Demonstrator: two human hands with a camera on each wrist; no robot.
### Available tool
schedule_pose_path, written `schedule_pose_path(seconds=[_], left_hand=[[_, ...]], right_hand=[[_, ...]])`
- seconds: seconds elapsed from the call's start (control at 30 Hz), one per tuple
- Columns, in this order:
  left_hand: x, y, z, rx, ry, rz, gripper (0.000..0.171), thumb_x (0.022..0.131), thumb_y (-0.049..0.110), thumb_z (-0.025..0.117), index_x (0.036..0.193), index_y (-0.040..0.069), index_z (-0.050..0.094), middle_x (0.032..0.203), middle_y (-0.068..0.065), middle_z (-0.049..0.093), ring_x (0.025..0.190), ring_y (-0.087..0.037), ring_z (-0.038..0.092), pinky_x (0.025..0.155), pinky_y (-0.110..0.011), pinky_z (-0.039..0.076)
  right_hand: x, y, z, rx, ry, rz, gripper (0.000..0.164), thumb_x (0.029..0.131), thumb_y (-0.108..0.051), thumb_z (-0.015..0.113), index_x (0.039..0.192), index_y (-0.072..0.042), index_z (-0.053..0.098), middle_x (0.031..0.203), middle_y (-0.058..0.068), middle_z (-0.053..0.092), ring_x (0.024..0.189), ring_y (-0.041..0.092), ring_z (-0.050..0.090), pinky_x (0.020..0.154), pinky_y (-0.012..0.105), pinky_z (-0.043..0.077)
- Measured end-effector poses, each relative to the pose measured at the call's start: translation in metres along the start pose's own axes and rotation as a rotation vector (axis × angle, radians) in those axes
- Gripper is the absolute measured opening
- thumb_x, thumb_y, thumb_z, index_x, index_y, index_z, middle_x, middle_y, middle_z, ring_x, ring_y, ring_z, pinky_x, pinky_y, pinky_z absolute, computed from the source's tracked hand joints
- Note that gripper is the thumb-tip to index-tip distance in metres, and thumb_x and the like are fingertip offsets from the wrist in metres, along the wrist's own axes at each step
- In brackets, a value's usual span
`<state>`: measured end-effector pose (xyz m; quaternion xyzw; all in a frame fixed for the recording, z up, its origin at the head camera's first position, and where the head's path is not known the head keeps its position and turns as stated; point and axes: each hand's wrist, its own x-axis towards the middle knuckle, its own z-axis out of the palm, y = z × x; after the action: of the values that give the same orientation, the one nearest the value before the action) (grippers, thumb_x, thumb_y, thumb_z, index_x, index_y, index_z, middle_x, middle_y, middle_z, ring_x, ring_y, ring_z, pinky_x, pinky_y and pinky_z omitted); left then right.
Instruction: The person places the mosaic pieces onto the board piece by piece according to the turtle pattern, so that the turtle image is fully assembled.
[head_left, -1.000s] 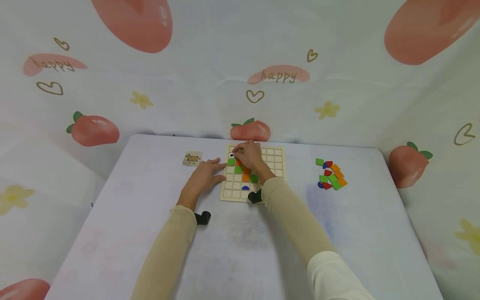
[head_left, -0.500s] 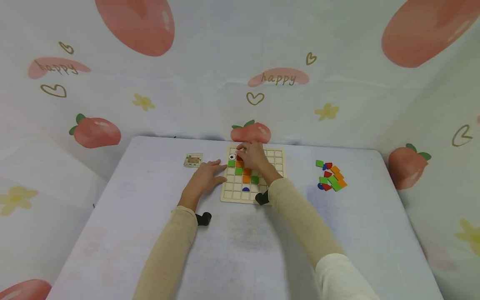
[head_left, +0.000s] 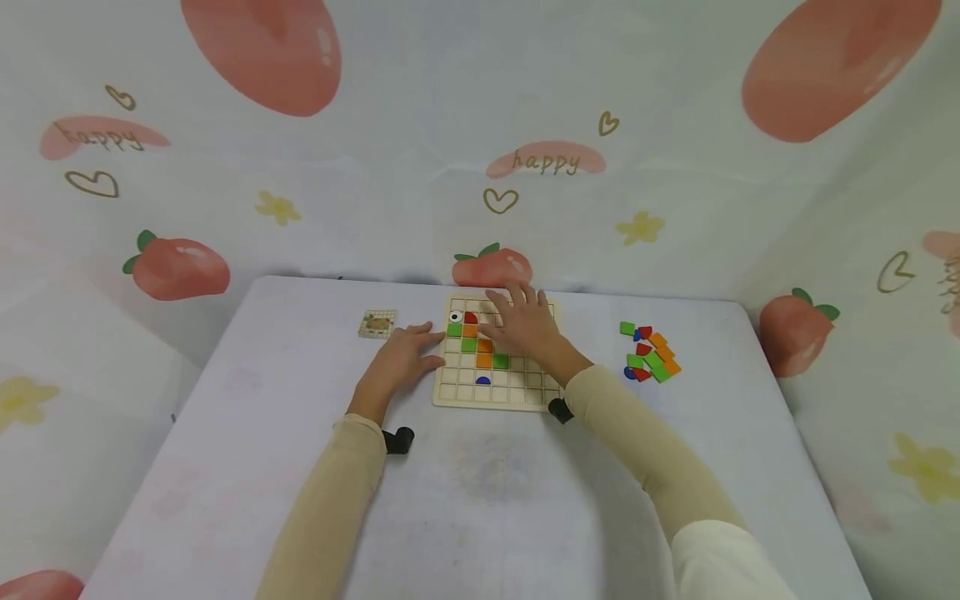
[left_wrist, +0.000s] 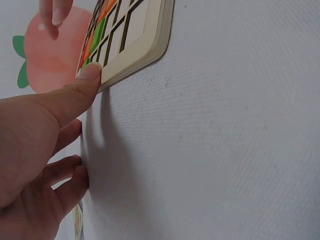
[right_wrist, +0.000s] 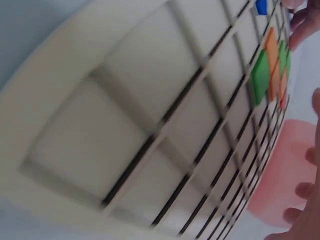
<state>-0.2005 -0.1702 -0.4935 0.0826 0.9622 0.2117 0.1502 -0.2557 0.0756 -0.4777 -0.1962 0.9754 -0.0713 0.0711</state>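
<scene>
a pale board (head_left: 453, 377) with rounded corners is laid flat near the far edge of the white table (head_left: 480, 492), its square cells divided by thin, dark-edged strips. flat, plain-coloured pieces are set in its left and middle cells: a white disc (head_left: 455, 317) marked with a black dot, a rounded red piece (head_left: 471, 318) beside it, orange squares (head_left: 484, 361), green squares (head_left: 500, 362) and a blue half-round (head_left: 483, 381). the board's left edge is touched by the thumb of the left hand (head_left: 397, 364), its fingers relaxed and parted. over the board the right hand (head_left: 527, 325) is held with fingers spread wide; whether the board is touched cannot be told. a fine grain is seen on the table. a small printed card (head_left: 377, 323) is placed left of the board, and loose pieces (head_left: 658, 366) are scattered at the right.
</scene>
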Motion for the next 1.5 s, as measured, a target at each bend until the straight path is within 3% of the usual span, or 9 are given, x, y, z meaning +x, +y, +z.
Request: schedule_pose_path(seconds=[0.13,0.37,0.7,1.03,1.33,1.5], left_hand=[[0.002,-0.001,0.001,-0.002,0.015,0.01,0.06,0.096,0.039,0.07,0.151,0.026,0.051,0.166,-0.005,0.037,0.152,-0.042,0.034,0.124,-0.057,0.032],[0.002,-0.002,0.002,-0.004,0.01,0.008,0.06,0.096,0.039,0.071,0.152,0.027,0.051,0.166,-0.004,0.037,0.151,-0.041,0.035,0.123,-0.056,0.034],[0.0,-0.002,0.002,-0.008,0.01,0.013,0.06,0.096,0.038,0.07,0.151,0.026,0.051,0.166,-0.005,0.037,0.152,-0.042,0.034,0.124,-0.056,0.032],[0.001,-0.003,0.002,0.009,0.018,0.023,0.059,0.096,0.039,0.07,0.151,0.025,0.052,0.166,-0.006,0.038,0.15,-0.043,0.036,0.123,-0.056,0.034],[0.0,-0.001,0.002,0.015,0.009,0.013,0.06,0.096,0.038,0.07,0.152,0.025,0.051,0.166,-0.007,0.037,0.152,-0.045,0.032,0.124,-0.059,0.031],[0.0,0.0,0.001,0.016,0.007,-0.005,0.061,0.096,0.04,0.069,0.152,0.026,0.05,0.167,-0.006,0.036,0.152,-0.044,0.032,0.124,-0.058,0.03]], right_hand=[[-0.01,0.015,0.0,-0.023,-0.013,0.016,0.08,0.099,-0.071,0.041,0.163,-0.027,0.022,0.172,0.011,0.011,0.16,0.04,0.005,0.127,0.069,0.007],[-0.026,0.042,0.004,-0.042,-0.021,0.017,0.081,0.099,-0.071,0.038,0.164,-0.025,0.02,0.174,0.012,0.005,0.16,0.044,0.002,0.125,0.072,0.003],[-0.052,0.075,0.006,0.007,-0.01,0.094,0.079,0.1,-0.064,0.043,0.163,-0.02,0.023,0.172,0.017,0.008,0.159,0.045,0.006,0.125,0.071,0.0],[-0.074,0.117,0.01,0.043,0.056,0.171,0.076,0.102,-0.059,0.044,0.161,-0.016,0.023,0.17,0.023,0.011,0.156,0.05,0.01,0.123,0.074,0.001],[-0.099,0.152,0.001,0.161,0.05,0.264,0.072,0.102,-0.045,0.056,0.159,-0.01,0.029,0.166,0.029,0.014,0.152,0.055,0.01,0.121,0.077,0.003],[-0.107,0.166,0.002,0.2,0.058,0.302,0.068,0.103,-0.041,0.056,0.157,-0.007,0.032,0.164,0.031,0.017,0.15,0.057,0.013,0.12,0.078,0.005]])
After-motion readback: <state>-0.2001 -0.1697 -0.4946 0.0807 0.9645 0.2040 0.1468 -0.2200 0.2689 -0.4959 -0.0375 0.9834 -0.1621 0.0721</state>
